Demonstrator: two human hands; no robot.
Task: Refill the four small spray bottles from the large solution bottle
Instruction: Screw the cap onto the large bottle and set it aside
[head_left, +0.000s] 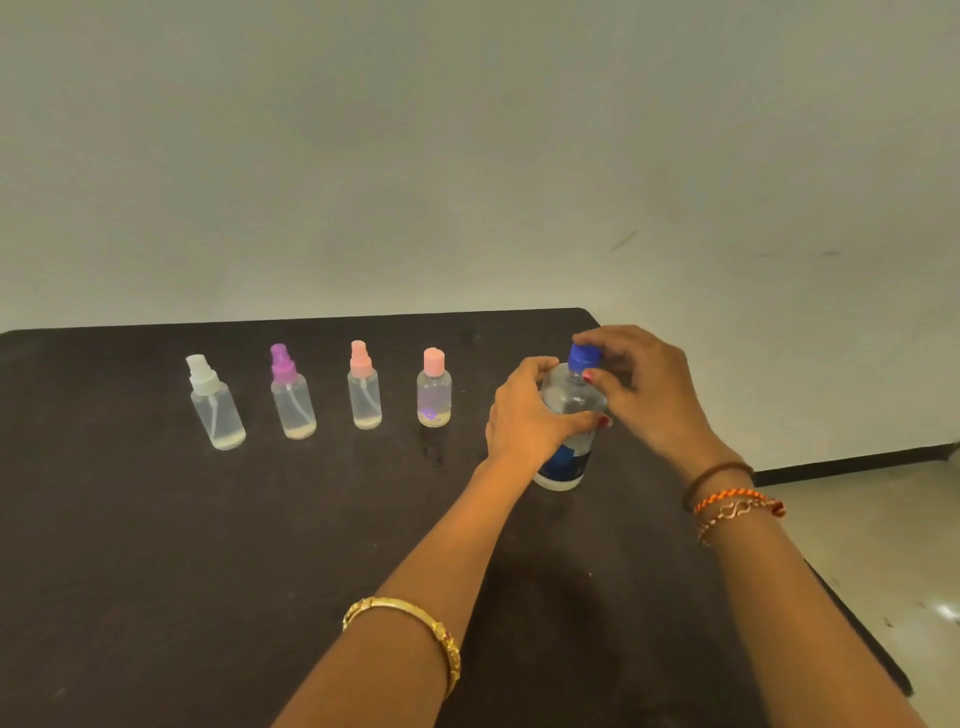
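Gripping the large bottle (563, 441) with our left hand (530, 415), right hand (644, 395) pinching its blue cap (584, 356).
Four small bottles (363, 395) are holding a little clear liquid.

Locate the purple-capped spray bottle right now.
In the head view the purple-capped spray bottle stands upright on the dark table, left of centre, second from the left in the row, between the white-capped bottle and the pink-capped spray bottle.

A dark table (156, 545) carries four small spray bottles (363, 395) and one large bottle (563, 457).
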